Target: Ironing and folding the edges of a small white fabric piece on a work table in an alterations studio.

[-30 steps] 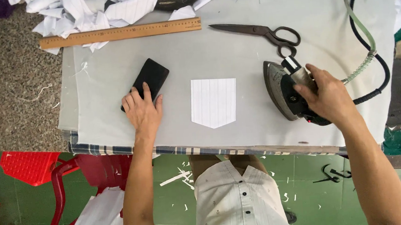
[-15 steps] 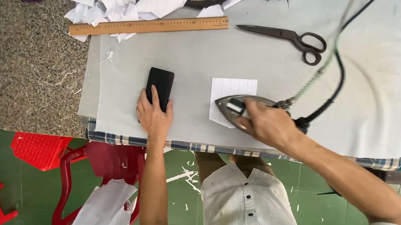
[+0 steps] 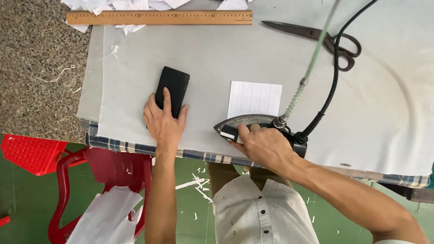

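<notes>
Right hand (image 3: 261, 145) clenched around the iron (image 3: 250, 126) handle at the near edge of a white striped pocket piece (image 3: 254, 97), left hand (image 3: 164, 119) lying flat, grasping nothing, fingers on a black phone (image 3: 173, 88), scissors (image 3: 317, 34) far right on the counter (image 3: 401, 90)

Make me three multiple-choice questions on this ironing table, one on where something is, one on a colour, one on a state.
1. Where do the dark metal scissors lie?
A. Beyond the white striped fabric piece, toward the far right
B. Under the left hand
C. On the red plastic chair

2. What colour is the flat rectangular block under the left hand?
A. White
B. Black
C. Yellow

3. How is the grey electric iron held?
A. Standing on its heel, untouched
B. Gripped by the right hand, lying on the fabric piece's near edge
C. Hanging by its cord

Answers: 1 A, they rest near the long wooden ruler; 2 B, it shows dark against the grey cloth; 3 B, fingers wrap its handle.
</notes>
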